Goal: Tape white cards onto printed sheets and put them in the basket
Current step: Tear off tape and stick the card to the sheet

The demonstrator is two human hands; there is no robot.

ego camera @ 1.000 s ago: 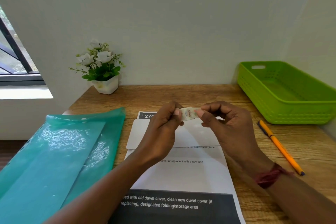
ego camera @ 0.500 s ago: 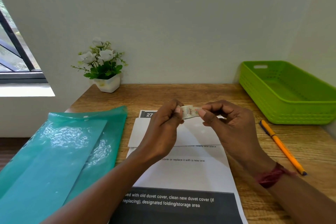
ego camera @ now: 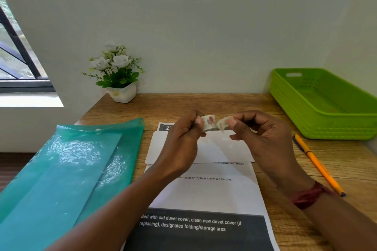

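Both hands are up off the table (ego camera: 204, 104), just above the far edge of the white card (ego camera: 216, 149). The left hand (ego camera: 183, 140) pinches a small roll of patterned tape (ego camera: 209, 122) between thumb and fingertips. The right hand (ego camera: 263, 138) pinches the loose end (ego camera: 223, 124) the same way, with its other fingers curled in. Only a short tongue of tape stands between them, running left to right. My guess is the roll is held there so a strip can be drawn off and laid straight onto the card's edge.

The card lies flat across the upper part of the printed sheet (ego camera: 206, 191) with its long axis left to right, so it covers the text beneath and leaves a dark header corner showing beyond it. The sheet's long axis runs away from the person — its print reads upright from the seat, with a dark band nearest them. No tape shows on the card yet, so I'd say it is only resting there.

The green basket (ego camera: 326, 108) waits at the far right against the wall — well apart from the hands, with an orange pen (ego camera: 318, 166) lying between it and the sheet. A teal folder (ego camera: 67, 169) lies to the left.
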